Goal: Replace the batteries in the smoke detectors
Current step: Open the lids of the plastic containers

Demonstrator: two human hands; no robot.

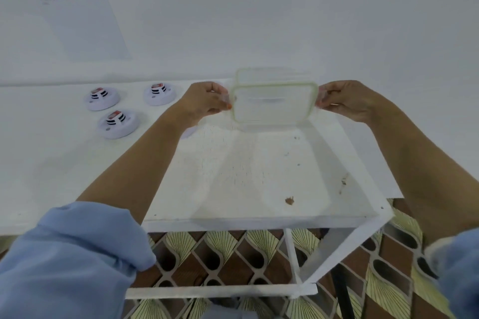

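Head view: one clear plastic box (pixel 274 109) with a green-rimmed lid, tilted so the lid faces the camera, at the far middle of the white bench (pixel 246 176); whether its lower edge rests on the bench cannot be told. Left hand (pixel 204 101): fingers and thumb pinched on the box's left side flap. Right hand (pixel 344 100): pinched likewise on the right side flap. Both forearms bare, blue sleeves (pixel 77 254) pushed up toward the elbows. Three white round detectors (pixel 119 124), each with a black-striped centre and a red-and-white label on top, lie on the bench's left part, well apart from the box: two in a far row, one nearer and between them. White round edge (pixel 188 132) just behind the left forearm, mostly hidden; what it is cannot be told. Brown stain (pixel 289 201) on the bench's near right part. Printed sheet (pixel 75 8) on the white wall (pixel 285 8), far left; text too blurred to read. Patterned floor (pixel 233 248) under the bench's white frame.
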